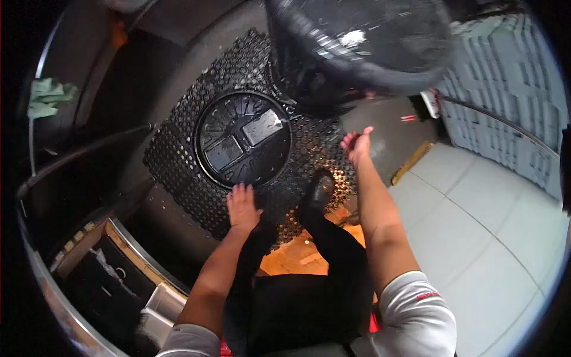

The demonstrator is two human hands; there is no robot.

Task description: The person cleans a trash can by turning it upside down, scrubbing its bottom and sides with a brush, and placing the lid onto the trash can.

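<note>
A round black disc (215,126), like a bin lid, lies wet on a black rubber mat with holes (178,137). Two rectangular panels show in its middle. My left hand (242,209) is open with fingers stretched, just below the disc's near rim; I cannot tell if they touch. Beyond the mat's far right side a large black bin (392,44) is tilted and blurred, its round end towards me. My right hand (358,147) is open below the bin, palm up with fingers slightly curled, apart from it and holding nothing.
My black shoe (322,189) stands on the mat. Pale floor tiles (476,202) and a grey-blue ribbed panel (505,77) are on the right. At left are a dark counter side, a green cloth (50,96) and a white container (165,304).
</note>
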